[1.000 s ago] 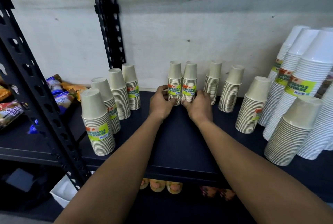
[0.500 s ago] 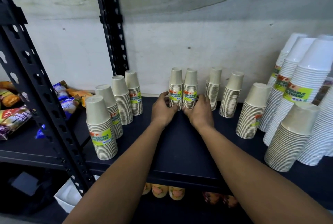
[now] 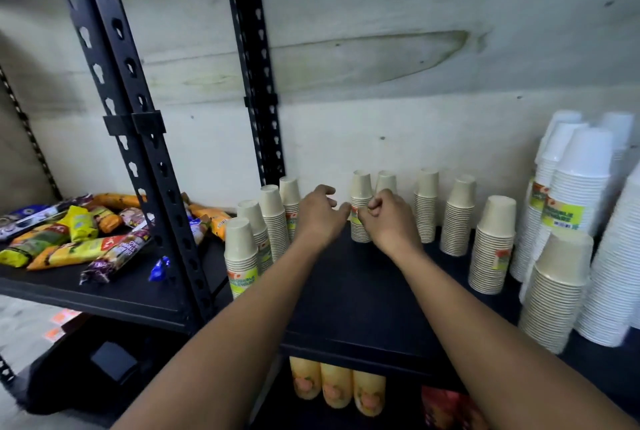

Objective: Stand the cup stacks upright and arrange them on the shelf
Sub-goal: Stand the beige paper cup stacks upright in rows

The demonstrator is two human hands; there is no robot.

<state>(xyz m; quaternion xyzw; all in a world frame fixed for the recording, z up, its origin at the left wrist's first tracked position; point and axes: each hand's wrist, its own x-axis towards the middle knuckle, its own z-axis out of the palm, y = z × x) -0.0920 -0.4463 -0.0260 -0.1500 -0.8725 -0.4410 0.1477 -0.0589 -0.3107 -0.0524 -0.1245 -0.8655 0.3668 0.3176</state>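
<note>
Dark shelf (image 3: pixel 346 291) against a pale wall (image 3: pixel 415 138), cup stacks (image 3: pixel 457 215) all upright in a loose arc. Middle pair (image 3: pixel 360 183) stands at the back between the hands. Left hand (image 3: pixel 317 213) hangs loosely curled beside it, holding nothing. Right hand (image 3: pixel 389 218) is curled against it, can't tell if it grips. Guessing final nudging; next, even out the gaps gently.

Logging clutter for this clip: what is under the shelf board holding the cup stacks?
Below the shelf board, three yellow containers with orange prints stand side by side, with a red packet beside them. The board and a forearm cover the rest.
</note>
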